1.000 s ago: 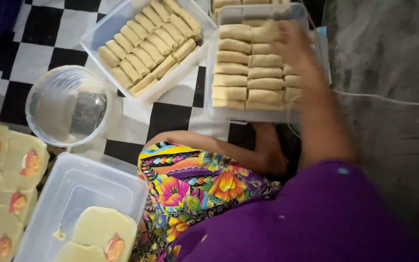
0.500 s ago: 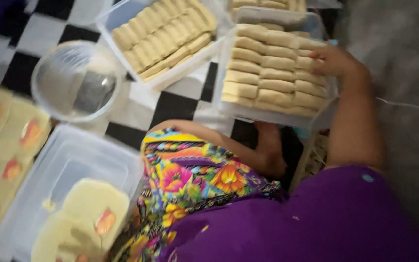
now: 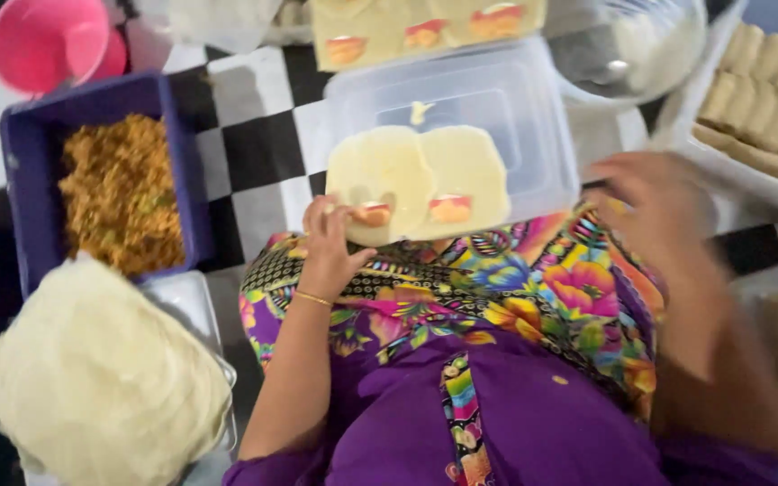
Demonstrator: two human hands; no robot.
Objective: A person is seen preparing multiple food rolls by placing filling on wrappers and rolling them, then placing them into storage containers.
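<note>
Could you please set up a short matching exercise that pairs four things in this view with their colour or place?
Things:
1. cup
2. tub of filling
3. stack of thin wrappers
4. left hand

Descriptions:
A. pale cream, heaped at the lower left
B. touching a round wrapper on the clear plastic lid
C. pink, at the top left
D. dark blue walls, holding orange-brown crumbly food

Pairs: 1-C, 2-D, 3-A, 4-B
</note>
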